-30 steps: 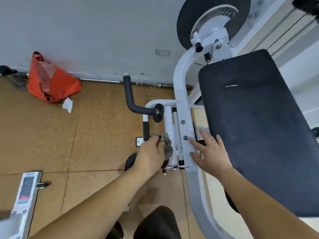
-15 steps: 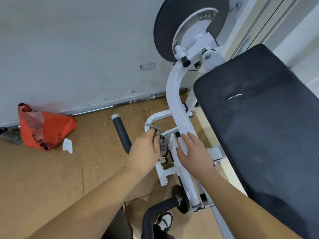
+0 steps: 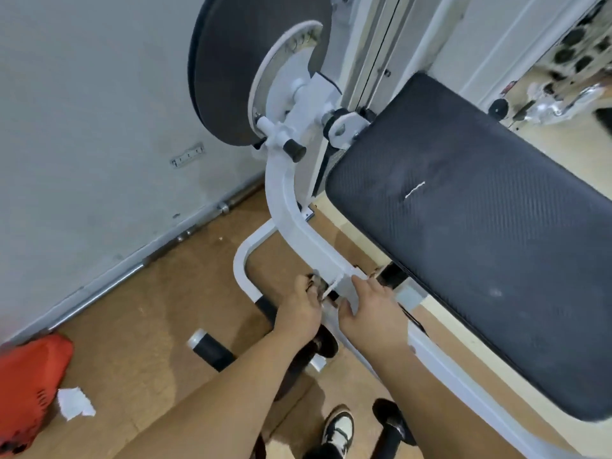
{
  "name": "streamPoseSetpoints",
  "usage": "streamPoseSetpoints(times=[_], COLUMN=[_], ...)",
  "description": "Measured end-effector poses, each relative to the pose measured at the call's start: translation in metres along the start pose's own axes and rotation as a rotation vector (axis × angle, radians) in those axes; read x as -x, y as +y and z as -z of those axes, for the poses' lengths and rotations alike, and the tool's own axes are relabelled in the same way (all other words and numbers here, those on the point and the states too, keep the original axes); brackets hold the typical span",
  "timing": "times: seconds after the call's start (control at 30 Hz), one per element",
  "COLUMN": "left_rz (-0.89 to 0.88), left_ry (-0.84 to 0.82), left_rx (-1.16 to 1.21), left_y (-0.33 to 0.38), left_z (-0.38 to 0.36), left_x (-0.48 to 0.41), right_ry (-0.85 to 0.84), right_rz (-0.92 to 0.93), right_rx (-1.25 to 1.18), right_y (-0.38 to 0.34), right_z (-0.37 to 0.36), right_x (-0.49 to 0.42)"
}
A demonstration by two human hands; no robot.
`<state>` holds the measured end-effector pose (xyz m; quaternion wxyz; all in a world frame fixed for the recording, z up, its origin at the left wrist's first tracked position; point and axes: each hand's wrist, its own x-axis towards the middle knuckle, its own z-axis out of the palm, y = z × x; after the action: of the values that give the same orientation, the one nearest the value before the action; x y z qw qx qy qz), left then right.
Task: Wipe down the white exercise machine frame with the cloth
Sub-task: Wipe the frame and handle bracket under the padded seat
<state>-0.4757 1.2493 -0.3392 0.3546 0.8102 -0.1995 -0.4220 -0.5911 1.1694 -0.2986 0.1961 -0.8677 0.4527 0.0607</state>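
The left hand point(image 3: 299, 313), fingers curled tight round the bunched grey cloth point(image 3: 315, 287), now presses it to the curved white frame point(image 3: 286, 207) at its lower end, higher than a second ago, so wiping advances upward; the right hand point(image 3: 367, 308), fingers extended, still braces flat on the frame just beside it

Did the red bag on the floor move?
No. The red bag still lies by the wall with the white paper scrap right beside it; only the view turned.
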Motion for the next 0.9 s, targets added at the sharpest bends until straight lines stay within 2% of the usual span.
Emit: streamPoseSetpoints(times=[0.1,0.17,0.23,0.33,0.4,0.47,0.53,0.63,0.7,0.8,0.87,0.9], left_rz=[0.040,-0.027,-0.220,-0.610,-0.732,-0.802,-0.855,-1.016,-1.015,-0.831,-0.723,-0.761], left_ry=[-0.102,-0.025,0.141,0.332,0.281,0.152,0.090,0.096,0.157,0.244,0.162,0.081], left_rx=[-0.227,-0.202,-0.128,-0.325,-0.593,-0.811,-0.879,-0.990,-1.110,-1.162,-1.082,-1.060], left_y=[0.004,0.014,0.026,0.042,0.046,0.038,0.025,0.027,0.034,0.050,0.051,0.047], left_z=[0.023,0.037,0.056,0.073,0.070,0.052,0.037,0.059,0.092,0.105,0.069,0.053], left_x=[-0.013,-0.018,-0.027,-0.055,-0.072,-0.076,-0.073,-0.099,-0.128,-0.133,-0.106,-0.092], right_ry=[-0.062,-0.033,0.155,0.434,0.465,0.436,0.408,0.456,0.489,0.543,0.553,0.559], right_rz=[-0.044,-0.009,0.108,0.351,0.428,0.425,0.394,0.410,0.418,0.432,0.435,0.436], right_rx=[0.014,0.047,0.076,0.129,0.200,0.312,0.374,0.392,0.407,0.379,0.372,0.373], right_y=[-0.007,-0.007,-0.011,-0.019,-0.025,-0.027,-0.023,-0.013,-0.011,-0.012,-0.010,-0.010], right_z=[0.010,0.022,0.037,0.053,0.062,0.067,0.065,0.060,0.054,0.052,0.052,0.051], right_x=[-0.010,-0.025,-0.047,-0.094,-0.128,-0.156,-0.175,-0.188,-0.189,-0.194,-0.194,-0.194])
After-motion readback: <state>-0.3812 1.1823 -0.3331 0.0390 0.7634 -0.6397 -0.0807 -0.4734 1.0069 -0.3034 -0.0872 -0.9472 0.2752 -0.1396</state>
